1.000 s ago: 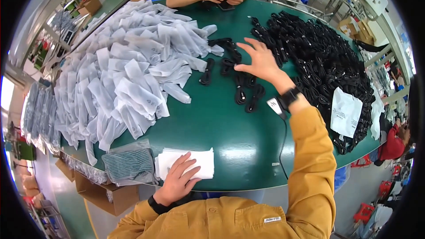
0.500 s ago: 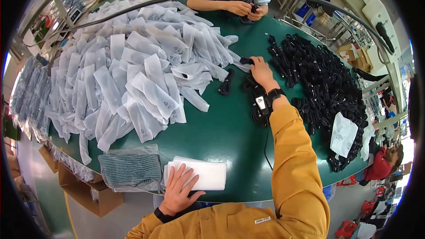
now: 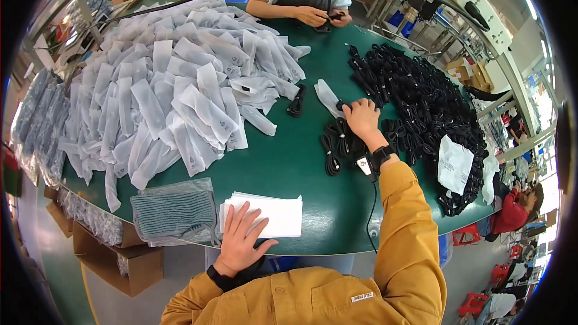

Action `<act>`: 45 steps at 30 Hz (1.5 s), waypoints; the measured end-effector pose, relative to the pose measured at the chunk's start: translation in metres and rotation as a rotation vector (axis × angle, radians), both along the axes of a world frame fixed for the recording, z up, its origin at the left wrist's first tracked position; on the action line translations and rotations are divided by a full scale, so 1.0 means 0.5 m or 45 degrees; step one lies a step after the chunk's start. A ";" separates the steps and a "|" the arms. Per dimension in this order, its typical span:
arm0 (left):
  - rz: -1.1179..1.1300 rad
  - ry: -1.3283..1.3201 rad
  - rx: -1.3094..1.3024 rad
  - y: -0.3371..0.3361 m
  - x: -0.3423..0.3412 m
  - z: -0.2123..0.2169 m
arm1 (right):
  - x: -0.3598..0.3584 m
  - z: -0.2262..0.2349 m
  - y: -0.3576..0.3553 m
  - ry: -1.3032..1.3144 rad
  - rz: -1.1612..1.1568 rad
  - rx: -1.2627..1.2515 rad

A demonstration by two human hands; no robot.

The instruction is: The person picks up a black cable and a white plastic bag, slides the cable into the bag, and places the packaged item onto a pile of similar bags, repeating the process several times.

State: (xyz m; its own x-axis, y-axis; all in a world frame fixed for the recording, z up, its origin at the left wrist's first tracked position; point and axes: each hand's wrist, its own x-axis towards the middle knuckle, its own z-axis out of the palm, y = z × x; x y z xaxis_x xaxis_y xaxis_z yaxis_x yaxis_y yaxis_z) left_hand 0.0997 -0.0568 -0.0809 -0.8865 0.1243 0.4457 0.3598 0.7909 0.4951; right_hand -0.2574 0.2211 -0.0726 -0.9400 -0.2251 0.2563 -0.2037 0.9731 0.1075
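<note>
My left hand [image 3: 244, 241] lies with spread fingers on a stack of flat white sleeves [image 3: 278, 216] near the table's front edge. Farther off on the right, my right hand [image 3: 363, 121] has its fingers closed over a dark cable bundle, mostly hidden under them. Beside its thumb stretches a translucent white sleeve [image 3: 327, 96], touching the dark end of that bundle. Just nearer lie coiled black cables [image 3: 331, 155] and a device with a white label [image 3: 365, 166], its cord running to the table edge. Another coiled cable [image 3: 297, 102] lies apart, left of the sleeve.
Filled white sleeves [image 3: 162, 90] heap up on the left; black cables [image 3: 415, 96] pile on the right under a white bag [image 3: 454, 165]. A bagged striped textile [image 3: 174, 210] lies at front left. Opposite, a co-worker's hands [image 3: 322, 18] handle a small black item. A hose crosses overhead.
My right hand has drawn back toward me, and the sleeve beside it has come away from the heap. My left hand stays on the stack. The whole view has shifted slightly.
</note>
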 end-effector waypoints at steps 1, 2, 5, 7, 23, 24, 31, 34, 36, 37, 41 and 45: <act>-0.001 0.004 0.000 0.000 0.002 -0.001 | -0.011 0.004 -0.010 0.008 0.010 0.000; 0.002 0.008 -0.001 0.000 0.004 -0.002 | -0.028 0.006 -0.024 0.024 0.062 -0.067; 0.016 0.011 0.013 0.000 0.007 -0.005 | -0.063 0.011 -0.079 0.050 0.203 -0.205; -0.003 -0.002 0.042 -0.003 0.007 -0.006 | -0.071 0.016 -0.110 -0.199 0.105 -0.042; -0.033 -0.111 0.049 -0.011 -0.002 -0.004 | -0.039 0.141 -0.300 -0.321 0.404 -0.180; -0.028 -0.121 0.059 -0.011 -0.009 -0.001 | -0.016 0.100 -0.275 -0.402 0.410 -0.207; 0.021 -0.161 -0.119 0.007 -0.008 -0.013 | 0.124 -0.031 -0.172 0.066 0.638 -0.050; 0.025 -0.148 -0.188 0.011 -0.006 -0.017 | 0.180 -0.019 -0.162 -0.017 0.619 -0.218; 0.091 -0.129 -0.157 0.011 -0.002 -0.013 | 0.245 0.015 -0.169 -0.268 0.501 -0.521; 0.108 -0.110 -0.140 0.013 -0.009 -0.011 | 0.274 0.024 -0.161 -0.258 0.491 -0.526; 0.063 -0.013 -0.352 -0.006 -0.037 -0.005 | 0.399 0.016 -0.152 -0.473 0.662 -0.875; -0.109 -0.140 -0.371 -0.011 -0.049 -0.018 | 0.458 -0.011 -0.128 -0.399 0.787 -0.777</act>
